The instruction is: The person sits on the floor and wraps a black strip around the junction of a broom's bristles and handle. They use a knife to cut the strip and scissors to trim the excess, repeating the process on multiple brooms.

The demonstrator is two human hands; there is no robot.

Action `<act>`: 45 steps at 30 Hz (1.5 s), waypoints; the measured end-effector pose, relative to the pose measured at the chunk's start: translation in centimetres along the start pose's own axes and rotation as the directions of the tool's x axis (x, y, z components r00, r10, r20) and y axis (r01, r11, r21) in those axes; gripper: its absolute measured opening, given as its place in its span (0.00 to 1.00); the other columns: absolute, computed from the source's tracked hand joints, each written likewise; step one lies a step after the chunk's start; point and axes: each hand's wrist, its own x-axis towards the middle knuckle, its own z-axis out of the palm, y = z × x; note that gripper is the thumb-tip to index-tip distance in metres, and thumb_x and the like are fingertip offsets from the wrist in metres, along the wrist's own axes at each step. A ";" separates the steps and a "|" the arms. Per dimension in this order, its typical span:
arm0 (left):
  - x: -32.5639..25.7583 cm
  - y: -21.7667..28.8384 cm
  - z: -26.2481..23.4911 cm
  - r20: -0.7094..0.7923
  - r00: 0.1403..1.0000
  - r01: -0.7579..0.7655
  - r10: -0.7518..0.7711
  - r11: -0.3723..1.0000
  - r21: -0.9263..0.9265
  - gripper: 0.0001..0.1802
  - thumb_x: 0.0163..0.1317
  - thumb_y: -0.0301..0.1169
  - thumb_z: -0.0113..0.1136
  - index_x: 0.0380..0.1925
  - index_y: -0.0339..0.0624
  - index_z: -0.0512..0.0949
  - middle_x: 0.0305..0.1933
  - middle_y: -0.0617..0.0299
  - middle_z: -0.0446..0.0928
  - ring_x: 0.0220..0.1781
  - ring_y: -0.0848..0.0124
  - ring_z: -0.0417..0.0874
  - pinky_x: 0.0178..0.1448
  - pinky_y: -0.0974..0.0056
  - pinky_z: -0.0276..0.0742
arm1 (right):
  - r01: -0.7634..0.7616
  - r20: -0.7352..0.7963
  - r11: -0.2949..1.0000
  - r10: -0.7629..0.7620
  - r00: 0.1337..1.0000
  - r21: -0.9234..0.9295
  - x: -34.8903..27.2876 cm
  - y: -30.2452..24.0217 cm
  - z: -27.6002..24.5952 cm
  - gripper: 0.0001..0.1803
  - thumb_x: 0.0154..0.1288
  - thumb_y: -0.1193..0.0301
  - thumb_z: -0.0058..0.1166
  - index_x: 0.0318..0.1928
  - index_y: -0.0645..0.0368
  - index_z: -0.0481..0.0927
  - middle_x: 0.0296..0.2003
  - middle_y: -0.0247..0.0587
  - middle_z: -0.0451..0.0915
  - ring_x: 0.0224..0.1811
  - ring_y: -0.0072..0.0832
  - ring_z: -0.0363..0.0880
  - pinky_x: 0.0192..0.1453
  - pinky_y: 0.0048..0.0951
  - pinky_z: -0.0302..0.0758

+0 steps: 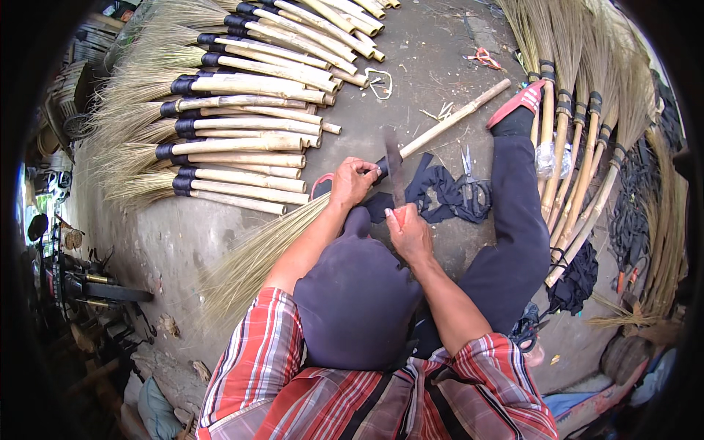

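My left hand (354, 182) is closed on a broom at its black binding (382, 167). The broom's pale bamboo handle (462, 114) slants up to the right, and its straw bristles (268, 246) fan out down and left beneath my left forearm. My right hand (409, 233) grips a large knife; its wide dark blade (394, 165) points away from me, slightly blurred, and crosses over the broom beside the binding. The knife's handle is mostly hidden in my fist. Dark cloth strips (444, 194) lie bunched on the ground right of the blade, with scissors (467, 163) among them.
Many finished brooms (249, 84) lie in a row at the far left. More brooms (565, 110) lean at the right beyond my outstretched leg (517, 220). A loop of pale cord (380, 84) and cane scraps (440, 111) lie on the concrete floor (433, 44).
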 end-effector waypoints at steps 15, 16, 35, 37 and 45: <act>0.3 1.0 0.1 0.266 0.945 0.001 -0.190 0.815 0.580 0.30 0.60 0.42 0.75 0.54 0.35 0.75 0.51 0.37 0.87 0.56 0.42 0.89 0.62 0.45 0.83 | -0.006 0.057 0.995 0.011 0.998 -0.101 0.4 -1.3 -1.0 0.25 0.76 0.48 0.59 0.48 0.60 0.76 0.35 0.64 0.86 0.39 0.64 0.86 0.40 0.60 0.79; 0.2 0.9 0.1 0.260 0.951 -0.011 -0.169 0.819 0.573 0.30 0.61 0.42 0.74 0.55 0.35 0.75 0.51 0.37 0.87 0.56 0.41 0.88 0.62 0.44 0.83 | -0.060 0.128 0.974 0.090 0.988 -0.221 0.4 -1.2 -0.8 0.25 0.76 0.49 0.59 0.48 0.60 0.76 0.34 0.63 0.86 0.38 0.64 0.86 0.39 0.60 0.79; 0.3 0.5 0.2 0.238 0.960 -0.007 -0.149 0.835 0.550 0.28 0.60 0.41 0.74 0.53 0.35 0.76 0.49 0.35 0.86 0.54 0.38 0.88 0.60 0.42 0.82 | 0.046 0.131 0.977 -0.019 0.991 -0.208 -0.3 -1.2 -1.1 0.25 0.76 0.48 0.58 0.47 0.60 0.77 0.33 0.65 0.87 0.39 0.64 0.87 0.42 0.60 0.80; 0.4 0.5 0.2 0.222 0.967 -0.023 -0.122 0.830 0.558 0.27 0.60 0.40 0.74 0.52 0.35 0.77 0.50 0.36 0.87 0.55 0.40 0.88 0.60 0.44 0.83 | 0.022 0.082 0.980 -0.006 0.997 -0.199 -0.3 -1.1 -1.1 0.24 0.76 0.48 0.58 0.48 0.59 0.78 0.35 0.65 0.87 0.39 0.64 0.87 0.44 0.61 0.80; 0.3 0.5 0.0 0.246 0.958 -0.008 -0.149 0.841 0.541 0.28 0.60 0.41 0.74 0.53 0.35 0.77 0.49 0.35 0.86 0.54 0.39 0.88 0.59 0.42 0.82 | -0.009 0.102 0.956 0.040 0.994 -0.293 0.1 -0.6 -0.8 0.23 0.76 0.49 0.59 0.46 0.59 0.79 0.34 0.61 0.87 0.39 0.63 0.87 0.44 0.59 0.80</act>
